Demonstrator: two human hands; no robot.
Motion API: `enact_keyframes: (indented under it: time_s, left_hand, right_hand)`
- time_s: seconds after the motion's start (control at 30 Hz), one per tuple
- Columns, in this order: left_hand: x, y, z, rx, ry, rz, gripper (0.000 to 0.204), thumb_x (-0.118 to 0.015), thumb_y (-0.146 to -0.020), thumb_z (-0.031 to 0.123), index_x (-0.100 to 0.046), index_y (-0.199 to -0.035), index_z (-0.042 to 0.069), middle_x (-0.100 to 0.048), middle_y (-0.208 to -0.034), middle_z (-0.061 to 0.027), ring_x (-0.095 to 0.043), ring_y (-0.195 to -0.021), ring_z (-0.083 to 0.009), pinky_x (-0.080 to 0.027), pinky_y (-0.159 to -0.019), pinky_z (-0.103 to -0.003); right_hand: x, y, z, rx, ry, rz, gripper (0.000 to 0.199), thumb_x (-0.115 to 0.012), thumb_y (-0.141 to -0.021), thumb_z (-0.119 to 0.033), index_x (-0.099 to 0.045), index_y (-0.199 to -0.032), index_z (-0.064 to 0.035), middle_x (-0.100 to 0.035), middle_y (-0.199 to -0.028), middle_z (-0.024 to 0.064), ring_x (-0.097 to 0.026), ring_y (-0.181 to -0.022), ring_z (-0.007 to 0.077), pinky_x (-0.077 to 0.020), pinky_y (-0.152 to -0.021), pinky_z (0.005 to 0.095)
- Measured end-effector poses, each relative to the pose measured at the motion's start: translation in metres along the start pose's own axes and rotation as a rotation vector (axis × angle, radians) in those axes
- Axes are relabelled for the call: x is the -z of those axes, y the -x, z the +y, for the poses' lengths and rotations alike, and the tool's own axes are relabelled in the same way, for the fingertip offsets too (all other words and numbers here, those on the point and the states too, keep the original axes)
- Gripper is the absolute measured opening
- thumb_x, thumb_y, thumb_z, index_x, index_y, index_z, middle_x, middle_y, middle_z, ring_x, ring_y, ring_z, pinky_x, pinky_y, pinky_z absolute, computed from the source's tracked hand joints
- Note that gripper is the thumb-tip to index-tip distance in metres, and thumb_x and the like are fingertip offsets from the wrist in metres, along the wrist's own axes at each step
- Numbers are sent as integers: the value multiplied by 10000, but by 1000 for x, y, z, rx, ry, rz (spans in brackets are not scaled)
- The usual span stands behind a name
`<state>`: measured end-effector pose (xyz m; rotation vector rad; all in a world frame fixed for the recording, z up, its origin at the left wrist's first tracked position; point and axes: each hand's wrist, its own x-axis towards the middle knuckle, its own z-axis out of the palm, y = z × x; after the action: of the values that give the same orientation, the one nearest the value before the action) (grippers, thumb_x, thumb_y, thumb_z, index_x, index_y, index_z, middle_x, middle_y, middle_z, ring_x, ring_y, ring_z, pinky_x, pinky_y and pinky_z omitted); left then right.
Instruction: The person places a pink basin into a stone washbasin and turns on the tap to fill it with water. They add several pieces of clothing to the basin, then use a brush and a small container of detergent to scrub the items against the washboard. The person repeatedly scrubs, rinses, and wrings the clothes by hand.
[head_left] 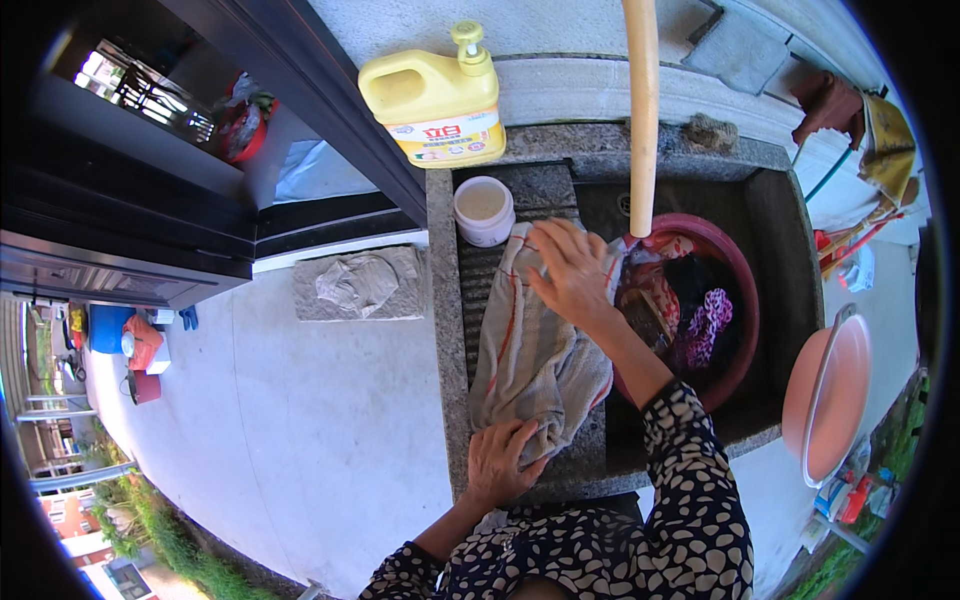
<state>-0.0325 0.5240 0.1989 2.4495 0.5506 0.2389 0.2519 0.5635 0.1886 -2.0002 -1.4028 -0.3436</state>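
Observation:
A damp, greyish towel with red stripes lies bunched lengthwise on the ribbed washboard side of a stone sink. At its near end, my left hand grips the cloth, which shows between thumb and fingers. Across the far end rests my right hand, its fingers spread over the fabric. Just beyond the towel stands a white tub of pale paste. To the right, in the basin, a red-pink washbasin holds dark water and wet clothes, among them a purple-and-white patterned piece.
A yellow detergent jug with a pump stands behind the sink. A pale wooden pole reaches over the basin. At the right is a pink plastic basin. A crumpled cloth lies on a stone slab at the left, near a dark door frame.

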Motion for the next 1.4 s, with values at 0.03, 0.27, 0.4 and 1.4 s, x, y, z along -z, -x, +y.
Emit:
enact_keyframes:
  time_s: [0.03,0.27,0.4,1.4]
  left_hand:
    - [0,0,-1,-3,20,9,621,-817,-643,264,-586,-1204,131,-573,-1095,-66,-565,-998,-267,-409,-840,-415]
    - [-3,3,-5,6,66,33,577,-813,-648,260,-610,-1173,132,-595,-1064,-46,-585,-959,-260,-420,-829,-408]
    - [-5,2,-9,-9,91,32,626,-815,-637,224,-582,-1210,126,-579,-1090,-60,-577,-959,-255,-426,-823,-396]
    - [-16,1,-2,-242,40,-51,363,-751,-685,114,-659,-1036,96,-655,-1073,-35,-599,-1071,-263,-447,-871,-401]
  right_hand:
    - [-16,-17,1,41,-23,-41,495,-731,-711,-208,-583,-1165,-79,-555,-1210,49,-507,-1165,219,-320,-893,437]
    - [-108,-93,22,141,273,-729,159,-737,-626,-266,-715,-727,-145,-673,-771,27,-622,-831,197,-310,-851,485]
    - [-116,-91,31,161,350,-735,107,-724,-607,-260,-707,-642,-160,-657,-662,11,-622,-687,203,-309,-809,488]
    - [-47,104,-17,111,-283,-198,144,-572,-770,-44,-535,-908,-53,-503,-905,125,-528,-878,332,-426,-767,438]
